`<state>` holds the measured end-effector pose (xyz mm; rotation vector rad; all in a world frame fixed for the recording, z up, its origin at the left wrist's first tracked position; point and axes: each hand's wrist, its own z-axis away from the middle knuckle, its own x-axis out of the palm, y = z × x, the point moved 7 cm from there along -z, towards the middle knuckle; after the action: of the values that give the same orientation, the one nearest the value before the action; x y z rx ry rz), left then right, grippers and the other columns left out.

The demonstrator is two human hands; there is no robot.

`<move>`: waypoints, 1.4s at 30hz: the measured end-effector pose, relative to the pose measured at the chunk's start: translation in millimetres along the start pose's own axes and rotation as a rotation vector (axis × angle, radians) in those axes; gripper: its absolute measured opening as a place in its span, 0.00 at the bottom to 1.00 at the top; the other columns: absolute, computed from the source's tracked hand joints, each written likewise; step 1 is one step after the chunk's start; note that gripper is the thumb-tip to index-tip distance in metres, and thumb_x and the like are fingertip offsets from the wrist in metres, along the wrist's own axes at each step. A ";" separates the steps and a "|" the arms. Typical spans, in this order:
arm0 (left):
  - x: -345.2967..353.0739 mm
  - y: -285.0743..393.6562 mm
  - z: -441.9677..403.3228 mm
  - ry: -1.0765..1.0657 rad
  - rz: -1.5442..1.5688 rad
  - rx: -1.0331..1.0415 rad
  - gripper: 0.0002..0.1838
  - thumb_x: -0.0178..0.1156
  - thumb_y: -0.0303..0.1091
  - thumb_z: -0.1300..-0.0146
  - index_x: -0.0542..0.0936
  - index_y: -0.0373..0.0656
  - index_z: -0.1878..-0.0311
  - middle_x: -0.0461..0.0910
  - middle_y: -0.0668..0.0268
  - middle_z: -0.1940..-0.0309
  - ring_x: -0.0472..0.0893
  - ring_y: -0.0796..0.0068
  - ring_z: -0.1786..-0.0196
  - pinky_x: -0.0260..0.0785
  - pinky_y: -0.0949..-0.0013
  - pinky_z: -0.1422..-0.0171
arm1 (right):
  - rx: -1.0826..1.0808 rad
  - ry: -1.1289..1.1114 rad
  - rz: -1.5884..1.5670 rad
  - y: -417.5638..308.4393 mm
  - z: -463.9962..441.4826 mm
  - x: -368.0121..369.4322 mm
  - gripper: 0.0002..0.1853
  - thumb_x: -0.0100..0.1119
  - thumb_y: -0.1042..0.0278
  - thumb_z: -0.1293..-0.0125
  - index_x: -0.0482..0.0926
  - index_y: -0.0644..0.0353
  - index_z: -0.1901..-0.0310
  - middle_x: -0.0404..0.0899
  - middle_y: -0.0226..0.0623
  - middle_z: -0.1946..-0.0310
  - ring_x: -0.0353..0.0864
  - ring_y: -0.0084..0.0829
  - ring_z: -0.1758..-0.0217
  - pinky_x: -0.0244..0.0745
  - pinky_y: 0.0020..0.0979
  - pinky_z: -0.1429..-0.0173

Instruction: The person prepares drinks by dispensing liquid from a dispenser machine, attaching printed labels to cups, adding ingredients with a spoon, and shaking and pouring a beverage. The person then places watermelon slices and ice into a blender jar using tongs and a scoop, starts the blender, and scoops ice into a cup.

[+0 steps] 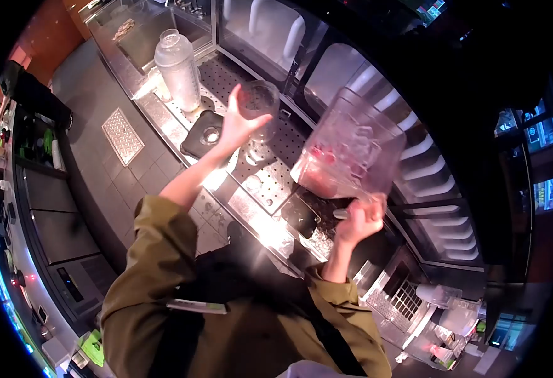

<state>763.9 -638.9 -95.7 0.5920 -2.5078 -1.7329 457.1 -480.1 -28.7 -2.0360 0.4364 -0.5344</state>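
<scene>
My left hand (pixel 235 129) is around a clear stemmed glass (pixel 262 101), fingers on one side and thumb on the other. The glass looks upright over the perforated counter mat; whether its foot touches the mat I cannot tell. In my right hand (pixel 359 220) is the handle of a large clear blender jar (pixel 352 148), closed in my fist. The jar is tilted, slightly blurred, and holds ice and a pinkish-red mix. Beside my left wrist lies a black square blender lid (pixel 199 140) with a round hole in its middle.
A frosted shaker-like bottle (pixel 179 69) stands at the far end of the perforated metal counter (pixel 270 183). Behind the counter run clear-fronted panels (pixel 339 66). An ice well (pixel 320 242) lies below the jar. A person in dark clothes (pixel 37 94) stands far left.
</scene>
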 end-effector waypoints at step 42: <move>-587.5 31.1 -120.4 -0.600 -0.930 0.489 0.19 0.61 0.38 0.50 0.71 0.35 0.60 0.69 0.63 0.75 0.73 0.68 0.72 0.67 0.68 0.74 | 0.264 -0.843 -0.236 -1.8 299.0 692.2 0.12 0.60 0.76 0.63 0.74 0.69 0.72 0.75 0.30 0.79 0.71 0.16 0.75 0.69 0.21 0.68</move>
<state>1328.5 -544.3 85.6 1.7254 -3.4563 -1.6221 1198.8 -615.4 -27.6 -1.8606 -0.3654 0.1536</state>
